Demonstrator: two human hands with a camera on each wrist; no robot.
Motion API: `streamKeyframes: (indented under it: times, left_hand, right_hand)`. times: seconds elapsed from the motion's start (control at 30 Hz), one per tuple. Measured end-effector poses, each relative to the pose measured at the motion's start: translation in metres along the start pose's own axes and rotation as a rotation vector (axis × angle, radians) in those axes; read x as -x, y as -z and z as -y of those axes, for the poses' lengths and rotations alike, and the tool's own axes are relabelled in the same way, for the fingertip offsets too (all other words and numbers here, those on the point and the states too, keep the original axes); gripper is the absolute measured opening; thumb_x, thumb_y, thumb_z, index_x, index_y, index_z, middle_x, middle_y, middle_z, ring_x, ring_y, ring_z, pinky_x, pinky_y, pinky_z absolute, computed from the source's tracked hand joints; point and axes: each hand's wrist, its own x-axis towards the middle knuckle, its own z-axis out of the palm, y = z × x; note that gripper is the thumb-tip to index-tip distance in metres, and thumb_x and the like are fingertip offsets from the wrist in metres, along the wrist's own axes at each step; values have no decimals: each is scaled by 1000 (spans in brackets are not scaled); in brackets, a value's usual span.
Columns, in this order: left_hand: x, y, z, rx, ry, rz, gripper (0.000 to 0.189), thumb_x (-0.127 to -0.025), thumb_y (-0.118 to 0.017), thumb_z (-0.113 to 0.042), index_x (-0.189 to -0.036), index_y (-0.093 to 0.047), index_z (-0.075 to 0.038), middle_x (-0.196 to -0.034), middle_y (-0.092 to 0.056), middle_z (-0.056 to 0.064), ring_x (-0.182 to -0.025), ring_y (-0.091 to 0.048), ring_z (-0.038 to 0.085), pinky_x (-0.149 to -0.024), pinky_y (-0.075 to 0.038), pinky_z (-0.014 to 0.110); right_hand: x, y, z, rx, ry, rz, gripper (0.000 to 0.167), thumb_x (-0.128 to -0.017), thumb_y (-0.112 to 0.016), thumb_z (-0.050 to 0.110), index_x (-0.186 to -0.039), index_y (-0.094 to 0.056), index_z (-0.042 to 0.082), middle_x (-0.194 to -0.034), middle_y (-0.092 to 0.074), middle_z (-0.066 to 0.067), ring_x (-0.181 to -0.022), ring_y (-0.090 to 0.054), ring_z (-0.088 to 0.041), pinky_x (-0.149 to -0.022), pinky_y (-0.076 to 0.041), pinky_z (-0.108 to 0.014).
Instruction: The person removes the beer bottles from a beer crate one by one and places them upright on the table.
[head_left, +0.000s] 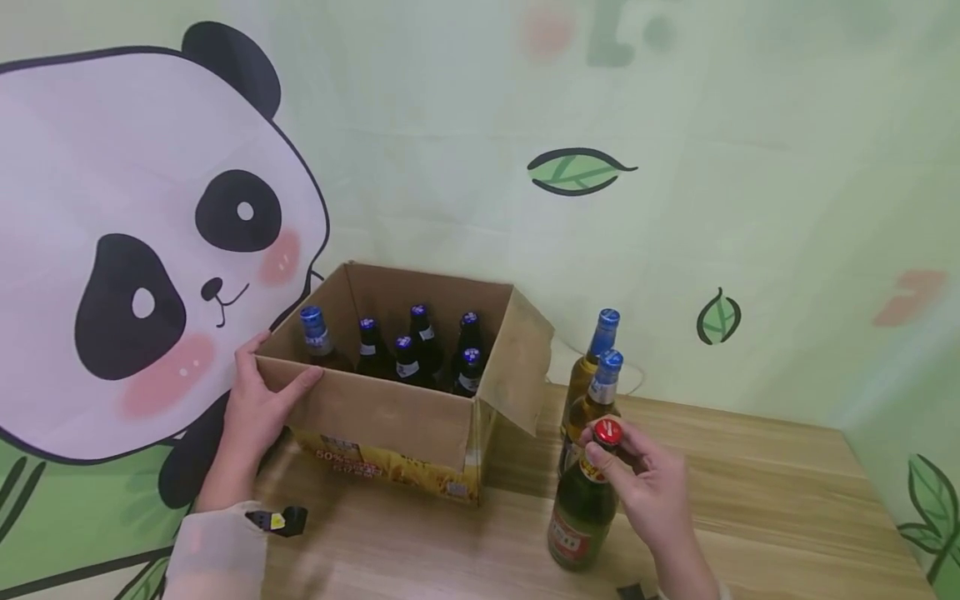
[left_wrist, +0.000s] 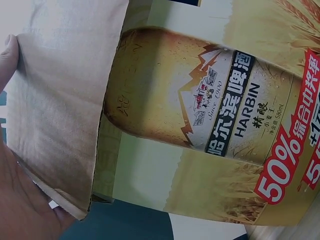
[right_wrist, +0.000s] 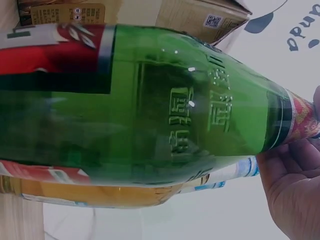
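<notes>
My right hand pinches the neck of a green beer bottle with a red cap, near the table's front right. In the right wrist view the green bottle fills most of the picture, with fingers at its neck. My left hand grips the near left corner of an open cardboard box, thumb over the front flap. The left wrist view shows that front flap folded outward. Inside the box stand several dark bottles with blue caps and a blue-necked bottle at the left.
Two amber bottles with blue caps stand just behind the green one. A side flap of the box sticks out to the right. Behind the wooden table hangs a cloth backdrop with a panda and leaves.
</notes>
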Motion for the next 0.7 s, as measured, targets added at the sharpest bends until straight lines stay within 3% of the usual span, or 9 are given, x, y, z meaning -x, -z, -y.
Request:
streamKeyframes:
  times: [0.4, 0.7]
  left_hand:
    - [1, -1, 1, 0, -9, -10, 104, -86, -72, -57, -160, -6, -26, -161, -20, 26, -141, -28, 50, -109, -24, 73]
    - [2, -2, -1, 12, 17, -12, 104, -86, -72, -58, -160, -5, -28, -162, -17, 25, -143, -25, 50, -110, -21, 74]
  right_hand:
    - [2, 2, -15, -25, 31, -23, 29, -83, -70, -17, -111, -71, -6, -96, -75, -16, -89, -72, -12, -78, -58, -21]
    - [4, -3, -29, -108, 41, -17, 20, -89, -64, -17, -108, -65, -12, -95, -73, -13, -87, -71, -15, -80, -58, -25]
